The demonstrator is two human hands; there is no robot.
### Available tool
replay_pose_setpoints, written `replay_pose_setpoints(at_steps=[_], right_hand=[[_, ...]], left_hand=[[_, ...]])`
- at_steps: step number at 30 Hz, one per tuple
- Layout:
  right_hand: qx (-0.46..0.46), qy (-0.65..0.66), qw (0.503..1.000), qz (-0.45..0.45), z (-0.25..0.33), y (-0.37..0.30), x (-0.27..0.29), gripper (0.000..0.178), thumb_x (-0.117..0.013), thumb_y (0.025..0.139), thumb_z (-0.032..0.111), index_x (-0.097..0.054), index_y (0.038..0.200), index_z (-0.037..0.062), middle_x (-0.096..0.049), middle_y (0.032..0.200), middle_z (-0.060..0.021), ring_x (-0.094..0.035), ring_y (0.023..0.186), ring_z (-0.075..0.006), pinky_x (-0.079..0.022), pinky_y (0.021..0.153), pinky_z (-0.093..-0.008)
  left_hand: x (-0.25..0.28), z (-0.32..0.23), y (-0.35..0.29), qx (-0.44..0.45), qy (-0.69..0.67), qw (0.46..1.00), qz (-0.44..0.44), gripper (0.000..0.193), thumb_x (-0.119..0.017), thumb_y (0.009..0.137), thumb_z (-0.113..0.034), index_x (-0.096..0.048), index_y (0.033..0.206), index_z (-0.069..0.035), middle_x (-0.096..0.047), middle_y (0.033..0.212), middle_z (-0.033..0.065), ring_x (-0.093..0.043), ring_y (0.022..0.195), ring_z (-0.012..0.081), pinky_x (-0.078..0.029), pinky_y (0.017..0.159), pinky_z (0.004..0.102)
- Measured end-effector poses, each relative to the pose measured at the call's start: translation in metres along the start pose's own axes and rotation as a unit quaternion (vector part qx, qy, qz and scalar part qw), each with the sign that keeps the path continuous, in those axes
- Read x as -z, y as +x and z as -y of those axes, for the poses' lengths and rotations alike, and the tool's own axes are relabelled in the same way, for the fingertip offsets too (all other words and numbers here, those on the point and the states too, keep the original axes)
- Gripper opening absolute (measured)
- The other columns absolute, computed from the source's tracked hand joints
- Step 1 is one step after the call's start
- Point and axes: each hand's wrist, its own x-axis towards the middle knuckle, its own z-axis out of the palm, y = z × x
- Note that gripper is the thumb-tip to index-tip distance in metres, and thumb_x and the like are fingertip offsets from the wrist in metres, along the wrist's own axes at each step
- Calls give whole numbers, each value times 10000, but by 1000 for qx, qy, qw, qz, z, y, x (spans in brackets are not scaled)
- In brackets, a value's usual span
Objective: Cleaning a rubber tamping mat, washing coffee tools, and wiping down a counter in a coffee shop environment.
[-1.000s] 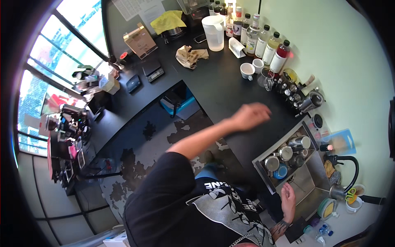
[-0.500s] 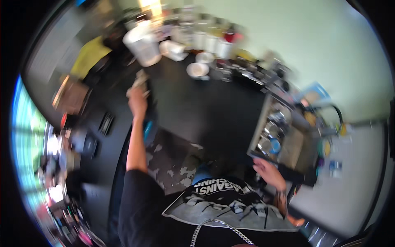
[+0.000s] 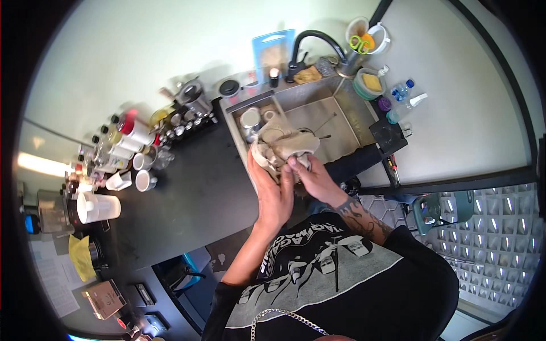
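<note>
A crumpled beige cloth [image 3: 283,145] is bunched between my two hands, over the near left part of the metal sink [image 3: 327,122]. My left hand [image 3: 272,192] cups its left and near side, fingers wrapped against it. My right hand [image 3: 314,179] pinches the cloth's near right edge between thumb and fingers. Whether anything lies inside the folds is hidden. Just beyond the cloth, a metal cup [image 3: 250,119] stands in the sink's narrow left section. A thin utensil [image 3: 325,124] lies in the larger basin, partly behind the cloth.
A black faucet [image 3: 318,35] arches behind the sink. Right of it stand a bowl with a yellow sponge [image 3: 372,82] and plastic bottles [image 3: 402,91]. Along the wall at left are bottles [image 3: 136,128], white cups [image 3: 145,181] and a white pitcher [image 3: 98,207] on the dark counter [image 3: 187,204].
My view has swung right, toward the sink. My left hand has brought the cloth from the left counter to the sink, and my right hand has come up and taken hold of it.
</note>
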Motion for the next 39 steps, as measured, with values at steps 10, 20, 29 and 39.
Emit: replay_pose_setpoints(at_steps=[10,20,29,39], right_hand=[[-38,61,997,26,-1,109,202,593,-677,1044,521,-611,1349,16,-685,1107,-23,-637,1028,-133,-519,927,-304],[50,-77,994,-60,-74,137,228,846,-800,953,489,-414,1551,32,-438,1540,-188,-466,1421,-310,-410,1176,-453],[-328,231,881,251,-61,174,330,346,-753,977,151,-640,1303,129,-681,1101,13,-616,861,-51,-434,633,-213],[-149,-352,852,357,-74,205,296,185,-680,912,213,-709,900,32,-678,747,-96,-628,624,-212,-453,554,-373]], left_hand=[[-208,15,81,39,-98,991,85,695,-610,1076,-219,-283,1627,48,-251,1695,300,-291,1574,436,-275,1264,474],[-284,53,90,335,-247,906,-71,688,-239,1169,-516,-289,1639,-15,-458,1576,152,-455,1446,260,-348,1223,396],[-234,39,127,-106,287,933,191,730,-753,933,-131,-419,1574,-27,-544,1436,243,-602,1235,401,-511,1067,442],[-273,92,163,-40,473,755,452,327,-666,941,-192,-597,1187,11,-757,1008,206,-783,875,356,-640,762,424]])
